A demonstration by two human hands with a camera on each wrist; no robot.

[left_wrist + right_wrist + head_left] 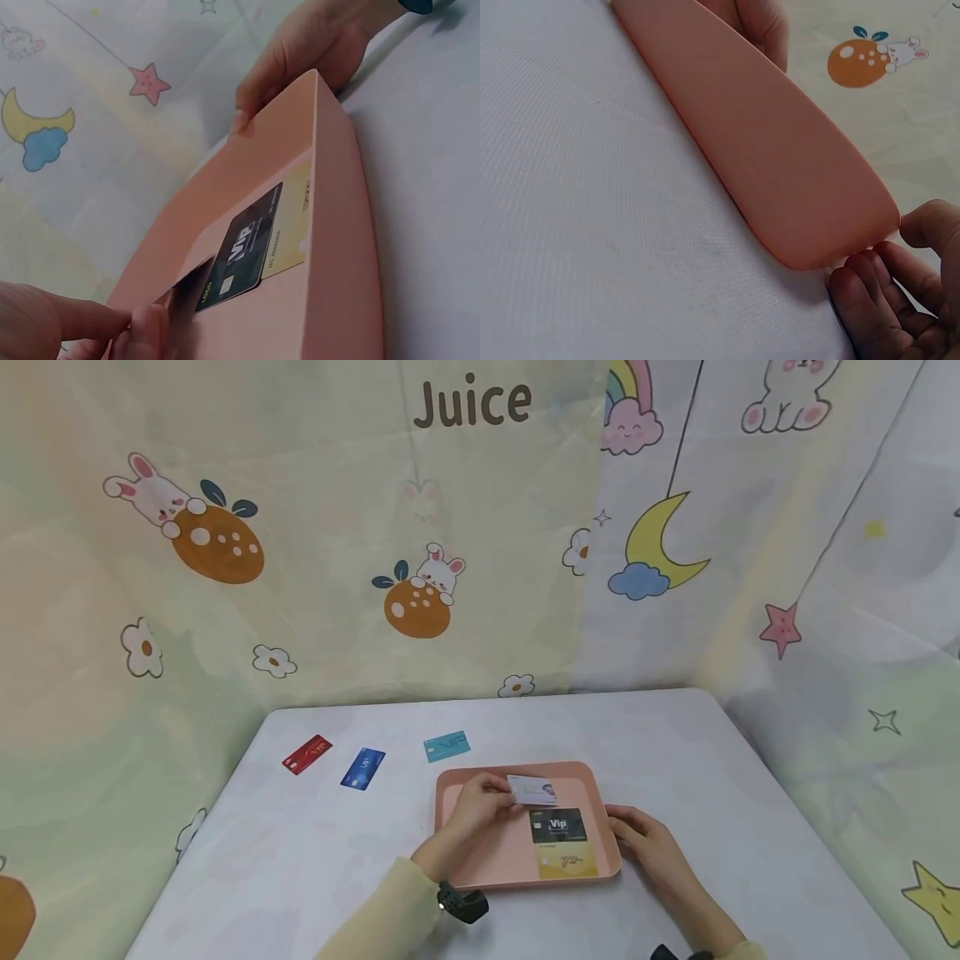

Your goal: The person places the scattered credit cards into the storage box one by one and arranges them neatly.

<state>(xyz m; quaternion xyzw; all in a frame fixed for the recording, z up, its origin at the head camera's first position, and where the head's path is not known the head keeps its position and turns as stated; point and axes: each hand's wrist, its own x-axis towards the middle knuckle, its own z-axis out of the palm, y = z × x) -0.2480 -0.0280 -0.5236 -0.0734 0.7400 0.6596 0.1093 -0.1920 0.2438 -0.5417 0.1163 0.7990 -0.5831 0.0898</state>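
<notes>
Over the far part of a pink tray (495, 864), my left hand (476, 810) pinches a whitish card (532, 791) by its left end between thumb and fingers. In the left wrist view that card (184, 276) is tilted, its near edge just beyond the fingertips. Inside the tray lie a black VIP card (558, 826) and, directly in front of it, a gold card (567, 862), partly covered by the black one. My right hand (647, 842) grips the tray's right side; in the right wrist view its thumb is at the rim and the fingers are against the outer wall.
Three cards lie on the white table (360, 843) beyond and left of the tray: a red card (307, 754), a blue card (363, 769) and a teal card (447, 746). A printed cloth backdrop (337, 527) rises behind the table and along both sides.
</notes>
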